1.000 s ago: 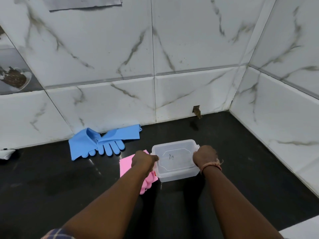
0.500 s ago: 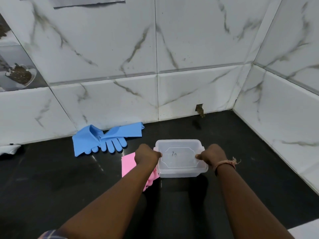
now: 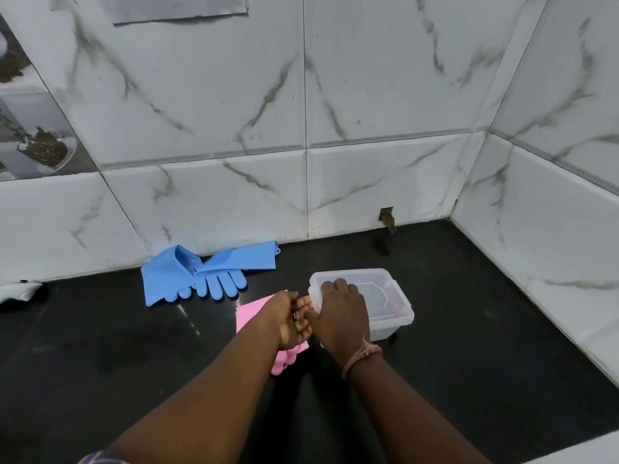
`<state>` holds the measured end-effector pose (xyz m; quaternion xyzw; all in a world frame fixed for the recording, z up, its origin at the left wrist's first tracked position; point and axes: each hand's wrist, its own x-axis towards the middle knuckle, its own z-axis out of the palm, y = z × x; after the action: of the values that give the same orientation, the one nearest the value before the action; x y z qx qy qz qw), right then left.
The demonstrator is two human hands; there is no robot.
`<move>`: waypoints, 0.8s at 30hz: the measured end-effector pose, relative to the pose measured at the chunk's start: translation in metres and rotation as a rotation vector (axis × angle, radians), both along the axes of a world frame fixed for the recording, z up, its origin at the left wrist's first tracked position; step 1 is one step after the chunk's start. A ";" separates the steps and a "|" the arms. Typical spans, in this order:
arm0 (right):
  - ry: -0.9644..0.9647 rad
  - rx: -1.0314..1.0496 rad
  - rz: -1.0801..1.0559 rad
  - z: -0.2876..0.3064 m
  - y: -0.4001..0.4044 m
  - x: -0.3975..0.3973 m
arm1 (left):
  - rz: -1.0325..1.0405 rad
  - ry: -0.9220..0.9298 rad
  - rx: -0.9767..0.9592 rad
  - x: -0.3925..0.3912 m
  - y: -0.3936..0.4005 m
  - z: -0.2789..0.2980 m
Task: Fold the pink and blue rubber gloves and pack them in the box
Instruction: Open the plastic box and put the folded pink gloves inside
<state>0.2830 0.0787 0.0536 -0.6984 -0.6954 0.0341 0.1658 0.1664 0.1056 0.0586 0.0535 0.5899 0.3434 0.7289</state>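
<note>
A clear plastic box (image 3: 392,301) with its lid on stands on the black counter. My right hand (image 3: 338,311) lies over the lid's left end and grips it. My left hand (image 3: 288,318) is right beside it, palm turned right, its fingertips pinching at the box's left edge. The pink gloves (image 3: 251,313) lie flat under my left hand, their fingers (image 3: 284,361) sticking out toward me. The blue gloves (image 3: 201,276) lie spread out further back on the left, against the wall.
White marble-tiled walls close the counter (image 3: 469,329) at the back and on the right. A small hole in the back wall (image 3: 387,217) sits behind the box. A white object (image 3: 20,291) lies at the far left edge.
My right hand has left the box's right end and crossed over the lid to its left end, next to my left hand. The box has turned slightly.
</note>
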 end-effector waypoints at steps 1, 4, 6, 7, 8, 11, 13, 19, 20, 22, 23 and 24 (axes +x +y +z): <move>-0.003 0.018 -0.018 0.002 0.000 -0.001 | -0.002 -0.022 0.002 -0.001 -0.001 0.000; 0.005 0.046 0.003 0.008 0.001 0.001 | -0.010 -0.014 0.021 0.002 -0.003 0.000; 0.022 0.075 0.041 0.014 0.002 0.002 | -0.014 0.025 0.021 0.006 -0.004 -0.002; 0.024 0.092 0.051 0.016 0.001 0.003 | -0.024 0.032 0.020 0.009 -0.004 -0.004; 0.020 0.097 0.053 0.018 0.000 0.004 | -0.035 0.031 0.019 0.011 -0.005 -0.005; -0.026 0.066 0.071 0.018 -0.005 0.009 | -0.072 0.015 0.000 0.014 -0.005 -0.011; -0.045 0.046 0.089 0.017 -0.009 0.012 | -0.136 0.023 0.026 0.017 -0.008 -0.010; -0.124 -0.024 0.158 0.027 -0.004 0.017 | -0.078 0.038 0.181 0.024 -0.014 -0.012; -0.138 -0.045 0.170 0.030 -0.001 0.017 | -0.077 0.047 0.219 0.025 -0.015 -0.013; -0.173 -0.089 0.182 0.034 0.002 0.016 | -0.073 0.062 0.284 0.027 -0.017 -0.016; -0.186 -0.102 0.187 0.035 0.004 0.016 | -0.075 0.074 0.312 0.027 -0.018 -0.016; -0.194 -0.107 0.199 0.037 0.004 0.016 | -0.078 0.083 0.339 0.027 -0.018 -0.017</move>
<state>0.2992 0.0831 0.0905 -0.6340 -0.7710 0.0198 0.0560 0.1930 0.0873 0.0413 0.2127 0.5503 0.4068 0.6974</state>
